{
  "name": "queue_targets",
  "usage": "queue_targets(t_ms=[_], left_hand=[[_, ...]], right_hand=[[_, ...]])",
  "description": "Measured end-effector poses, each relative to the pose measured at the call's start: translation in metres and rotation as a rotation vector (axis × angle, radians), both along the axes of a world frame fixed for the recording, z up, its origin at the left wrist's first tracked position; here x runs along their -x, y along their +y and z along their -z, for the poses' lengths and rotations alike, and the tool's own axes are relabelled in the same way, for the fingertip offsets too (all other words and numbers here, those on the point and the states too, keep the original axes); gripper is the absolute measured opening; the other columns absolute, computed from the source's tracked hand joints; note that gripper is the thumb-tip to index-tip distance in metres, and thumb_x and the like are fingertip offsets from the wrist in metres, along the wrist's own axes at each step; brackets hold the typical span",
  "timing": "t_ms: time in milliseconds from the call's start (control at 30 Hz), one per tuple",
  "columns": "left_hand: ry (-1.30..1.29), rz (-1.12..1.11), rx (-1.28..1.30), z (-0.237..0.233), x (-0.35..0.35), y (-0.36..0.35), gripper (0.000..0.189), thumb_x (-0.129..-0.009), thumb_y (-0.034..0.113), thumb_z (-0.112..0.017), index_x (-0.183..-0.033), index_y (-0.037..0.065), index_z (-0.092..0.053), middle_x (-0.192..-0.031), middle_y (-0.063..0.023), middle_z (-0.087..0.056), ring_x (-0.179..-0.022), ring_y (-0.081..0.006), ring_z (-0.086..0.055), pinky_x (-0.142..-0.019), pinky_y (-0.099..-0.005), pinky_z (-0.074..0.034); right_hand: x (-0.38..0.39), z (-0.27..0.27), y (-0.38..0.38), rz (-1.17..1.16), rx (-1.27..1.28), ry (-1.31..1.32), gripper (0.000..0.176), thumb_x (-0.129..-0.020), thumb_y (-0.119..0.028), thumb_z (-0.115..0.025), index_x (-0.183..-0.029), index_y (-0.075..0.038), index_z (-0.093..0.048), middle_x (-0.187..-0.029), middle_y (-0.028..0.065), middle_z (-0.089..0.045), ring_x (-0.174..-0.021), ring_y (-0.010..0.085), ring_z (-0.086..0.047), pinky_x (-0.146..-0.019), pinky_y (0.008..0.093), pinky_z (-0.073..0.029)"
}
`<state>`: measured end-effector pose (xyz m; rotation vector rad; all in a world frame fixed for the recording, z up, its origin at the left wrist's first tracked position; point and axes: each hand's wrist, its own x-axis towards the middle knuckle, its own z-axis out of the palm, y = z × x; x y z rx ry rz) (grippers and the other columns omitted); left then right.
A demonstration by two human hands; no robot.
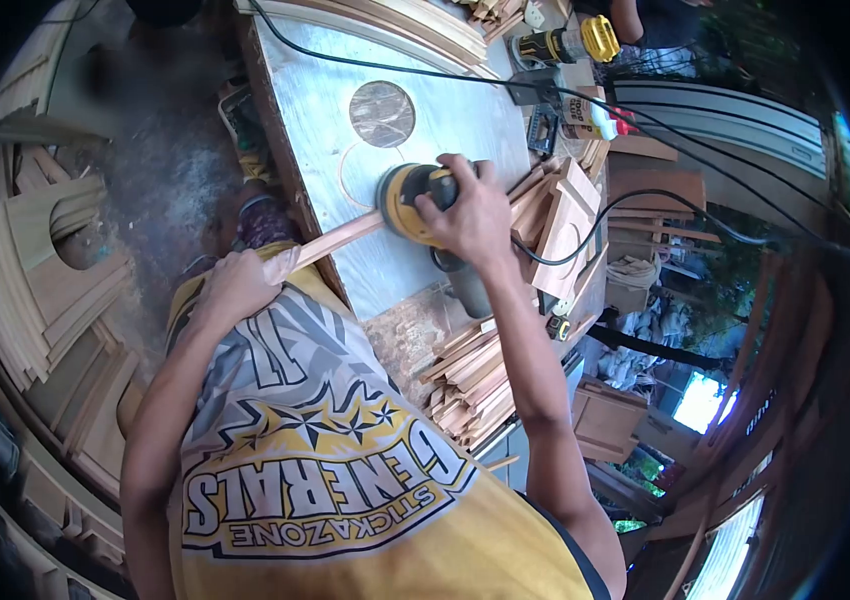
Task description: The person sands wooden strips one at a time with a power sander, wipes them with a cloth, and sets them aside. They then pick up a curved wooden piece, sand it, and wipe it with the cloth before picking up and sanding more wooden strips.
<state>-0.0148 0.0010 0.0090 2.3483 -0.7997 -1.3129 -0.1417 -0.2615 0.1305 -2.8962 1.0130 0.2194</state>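
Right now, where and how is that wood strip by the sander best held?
Probably by the near end of the wood strip, from the left, as the left hand does: it is narrow, juts past the edge of the board, leaving room to wrap round, and its far part meets the sander.

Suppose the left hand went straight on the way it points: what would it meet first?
Following the wooden strip that the left hand grips, probably the yellow sander held by the right hand; depth is unclear, so the edge of the pale board might catch it sooner.
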Motion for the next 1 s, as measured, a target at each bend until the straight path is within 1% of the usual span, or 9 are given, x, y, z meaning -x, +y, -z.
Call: queue_targets(t_ms=[167,267,333,467,600,667,800,867,1000], left_hand=[[0.013,0.048,-0.026,0.005,0.004,-0.007,0.036,-0.081,0.029,-0.078,-0.098,-0.003,-0.077,-0.103,-0.031,-0.073,-0.102,-0.0446,-0.072,-0.091,-0.0497,-0.057],[-0.007,0.014,-0.004,-0.001,0.008,-0.002,0.037,-0.08,0.03,-0.08,-0.097,-0.002,-0.078,-0.104,-0.0298,-0.073,-0.101,-0.0444,-0.072,-0.09,-0.05,-0.057],[0.001,0.02,-0.001,-0.005,0.007,0.002,0.039,-0.079,0.032,-0.082,-0.098,-0.002,-0.078,-0.103,-0.0288,-0.073,-0.101,-0.0438,-0.072,-0.09,-0.0504,-0.057],[0.027,0.011,-0.036,0.001,0.004,0.0,0.045,-0.077,0.036,-0.083,-0.103,0.0,-0.078,-0.105,-0.0305,-0.073,-0.105,-0.0438,-0.07,-0.092,-0.0506,-0.055],[0.004,0.034,-0.007,0.0,0.005,-0.01,0.042,-0.077,0.034,-0.083,-0.1,-0.001,-0.078,-0.104,-0.0297,-0.073,-0.103,-0.0441,-0.071,-0.091,-0.0504,-0.056],[-0.009,0.04,0.006,0.007,0.006,-0.013,0.044,-0.077,0.035,-0.083,-0.101,-0.001,-0.077,-0.104,-0.0304,-0.073,-0.102,-0.0448,-0.071,-0.091,-0.0499,-0.057],[-0.028,0.057,-0.03,0.005,0.006,-0.009,0.041,-0.079,0.033,-0.082,-0.101,-0.001,-0.078,-0.105,-0.0297,-0.073,-0.103,-0.0447,-0.071,-0.092,-0.0502,-0.056],[-0.044,0.086,-0.034,-0.002,-0.001,-0.004,0.039,-0.08,0.032,-0.08,-0.102,0.0,-0.078,-0.106,-0.0288,-0.073,-0.103,-0.0447,-0.071,-0.093,-0.051,-0.056],[-0.008,0.074,0.045,-0.006,-0.005,0.011,0.041,-0.083,0.036,-0.079,-0.101,0.0,-0.078,-0.104,-0.0299,-0.073,-0.103,-0.0457,-0.071,-0.093,-0.0522,-0.056]], right_hand=[[-0.001,-0.002,0.068,-0.245,-0.116,0.007,0.047,-0.08,-0.029,-0.084,-0.122,-0.018,-0.066,-0.108,0.0209,-0.058,-0.092,0.0388,-0.067,-0.073,0.0485,-0.059],[0.002,0.001,0.046,-0.211,-0.075,-0.032,0.047,-0.08,-0.03,-0.084,-0.122,-0.018,-0.067,-0.108,0.0204,-0.058,-0.092,0.0379,-0.068,-0.074,0.0487,-0.059],[0.002,0.001,0.012,-0.062,-0.015,-0.001,0.049,-0.08,-0.032,-0.084,-0.123,-0.018,-0.067,-0.109,0.0205,-0.06,-0.094,0.0412,-0.068,-0.08,0.049,-0.058],[0.017,0.01,-0.027,-0.033,0.015,-0.058,0.052,-0.08,-0.034,-0.084,-0.125,-0.018,-0.065,-0.107,0.0201,-0.061,-0.095,0.0409,-0.069,-0.081,0.0499,-0.058],[0.005,-0.003,0.008,-0.011,-0.024,0.036,0.05,-0.079,-0.034,-0.084,-0.124,-0.017,-0.066,-0.106,0.0205,-0.061,-0.094,0.0403,-0.069,-0.08,0.0502,-0.058],[0.003,-0.005,0.037,-0.085,-0.056,0.007,0.049,-0.079,-0.032,-0.085,-0.123,-0.018,-0.066,-0.109,0.0221,-0.058,-0.092,0.0411,-0.068,-0.075,0.051,-0.059],[0.005,0.004,0.061,-0.15,-0.076,-0.034,0.048,-0.08,-0.03,-0.084,-0.123,-0.019,-0.066,-0.108,0.0231,-0.057,-0.091,0.0422,-0.067,-0.075,0.0515,-0.059],[-0.001,0.003,0.041,-0.023,-0.034,0.004,0.049,-0.08,-0.032,-0.083,-0.124,-0.019,-0.065,-0.108,0.0224,-0.058,-0.092,0.042,-0.067,-0.075,0.0511,-0.059],[0.014,0.015,-0.028,0.063,0.015,-0.01,0.056,-0.079,-0.035,-0.082,-0.13,-0.021,-0.064,-0.114,0.0225,-0.059,-0.097,0.0442,-0.068,-0.082,0.0517,-0.059]])
